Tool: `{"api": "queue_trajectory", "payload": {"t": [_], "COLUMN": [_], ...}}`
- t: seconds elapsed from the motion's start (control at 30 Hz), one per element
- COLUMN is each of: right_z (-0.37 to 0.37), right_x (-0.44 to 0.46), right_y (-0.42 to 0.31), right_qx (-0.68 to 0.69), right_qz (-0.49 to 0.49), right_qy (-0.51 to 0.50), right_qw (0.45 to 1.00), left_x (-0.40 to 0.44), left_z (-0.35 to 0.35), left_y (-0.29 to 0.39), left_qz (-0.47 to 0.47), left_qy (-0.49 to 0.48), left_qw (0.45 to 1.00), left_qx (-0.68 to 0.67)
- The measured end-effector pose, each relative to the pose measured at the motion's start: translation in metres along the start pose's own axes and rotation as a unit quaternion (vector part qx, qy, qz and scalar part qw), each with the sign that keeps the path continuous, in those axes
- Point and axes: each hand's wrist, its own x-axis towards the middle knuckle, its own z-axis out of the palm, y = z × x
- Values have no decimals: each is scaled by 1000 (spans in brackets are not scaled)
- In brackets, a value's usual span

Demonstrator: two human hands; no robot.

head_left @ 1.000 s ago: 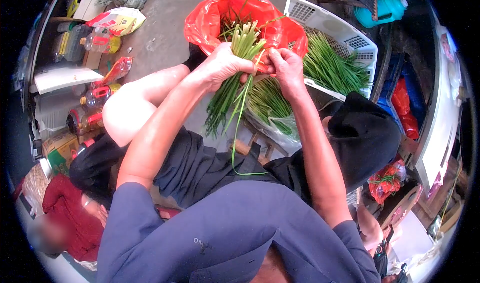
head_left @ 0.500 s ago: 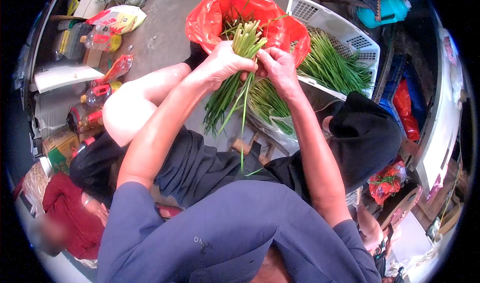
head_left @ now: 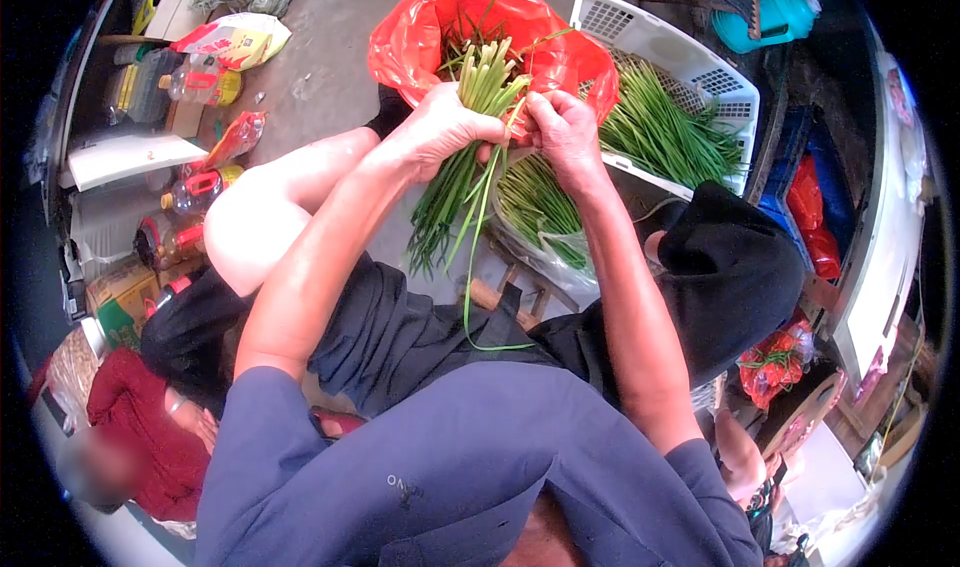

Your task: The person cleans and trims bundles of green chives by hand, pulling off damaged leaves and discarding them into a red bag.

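Observation:
My left hand (head_left: pixel 445 130) is wrapped round a bunch of garlic chives (head_left: pixel 487 77), pale cut ends up and green leaves hanging down. Just right of it, my right hand (head_left: pixel 565 137) pinches at a loose chive stalk beside the bunch; the fingertips partly hide it. One long chive blade (head_left: pixel 467 297) trails from the bunch down to my lap, its tip curling right. Behind both hands stands an open red plastic bag (head_left: pixel 400 47) with plant scraps inside. More garlic chives (head_left: pixel 540 202) lie in a clear bag below my right hand.
A white plastic crate (head_left: pixel 625 17) at the upper right holds many chives. Bottles (head_left: pixel 205 85) and a carton (head_left: pixel 125 292) stand along the left. A teal jug (head_left: pixel 770 19) is at the far right. A person in a dark red top (head_left: pixel 140 417) sits at lower left.
My right hand has moved slightly right, away from the bunch, with a stalk stretched between. The long hanging blade has swung left and its lower end now curves across my lap.

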Motion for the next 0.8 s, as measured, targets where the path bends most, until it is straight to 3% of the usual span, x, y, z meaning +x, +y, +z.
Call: {"api": "queue_trajectory", "payload": {"t": [0.1,0.3,0.43,0.5,0.63,0.7,0.8], "right_z": [2,-3,2,5,13,15,19], "right_x": [1,10,9,4,-3,-3,-1], "right_y": [0,12,4,-5,-16,-11,-5], "right_qx": [76,89,107,199,185,74,58], "right_qz": [9,-15,-30,24,18,-47,-52], "right_qy": [26,79,51,3,-25,-40,-29], "right_qw": [997,993,992,980,982,995,996], "left_x": [0,2,-1,-2,3,3,5], "left_z": [0,-3,0,2,-3,-4,-7], "left_y": [1,0,6,9,1,0,-4], "left_qz": [4,30,35,28,20,14,-3], "left_qy": [4,4,-4,-2,-12,-27,-35], "left_qw": [1000,999,998,998,998,997,997], "left_qx": [-3,-29,-42,-49,-66,-68,-73]}}
